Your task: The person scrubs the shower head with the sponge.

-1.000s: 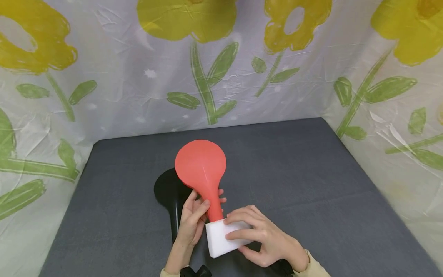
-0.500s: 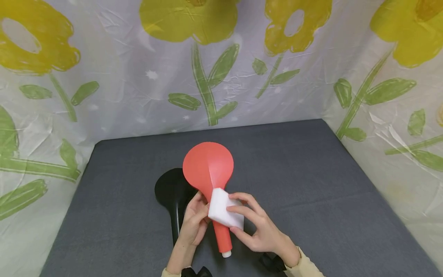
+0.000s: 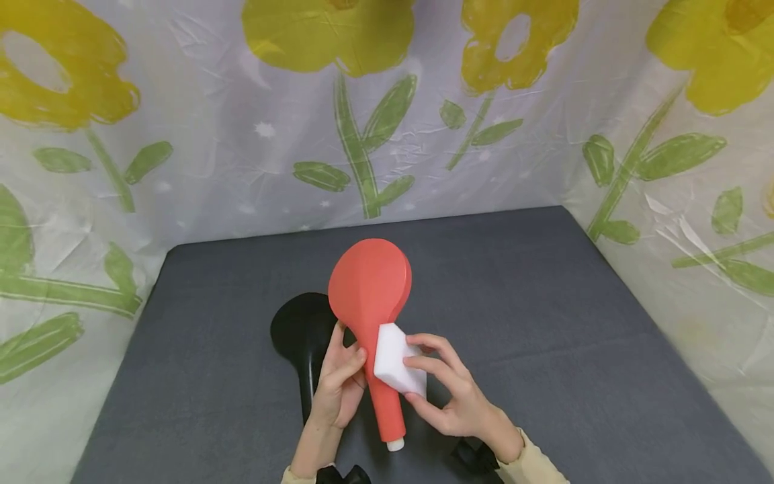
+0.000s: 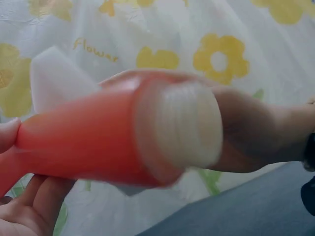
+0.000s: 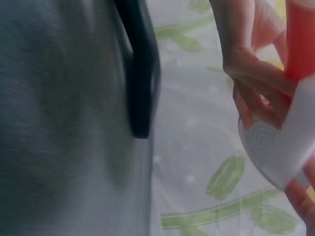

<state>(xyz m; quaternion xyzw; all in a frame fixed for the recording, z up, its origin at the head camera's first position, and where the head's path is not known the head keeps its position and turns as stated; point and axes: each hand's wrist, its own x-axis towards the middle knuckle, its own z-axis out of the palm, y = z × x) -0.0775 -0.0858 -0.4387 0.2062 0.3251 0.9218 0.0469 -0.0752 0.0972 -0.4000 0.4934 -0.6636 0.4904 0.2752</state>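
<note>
A red handheld shower head is tilted above the table, its round end pointing away. My left hand grips its neck, thumb in front and fingers behind. Its white threaded end shows large and blurred in the left wrist view. My right hand pinches a white sponge block between thumb and fingers and holds it against the right side of the handle. In the right wrist view the shower head's grey nozzle face appears beside the sponge, partly covered by fingers.
A black shower head lies on the dark grey table, left of my left hand, which partly hides it. Behind and beside the table hangs a white sheet printed with yellow flowers.
The sponge has moved from the handle's lower end up to the neck, uncovering the white threaded end. The red shower head has shifted right and turned, showing its side edge.
</note>
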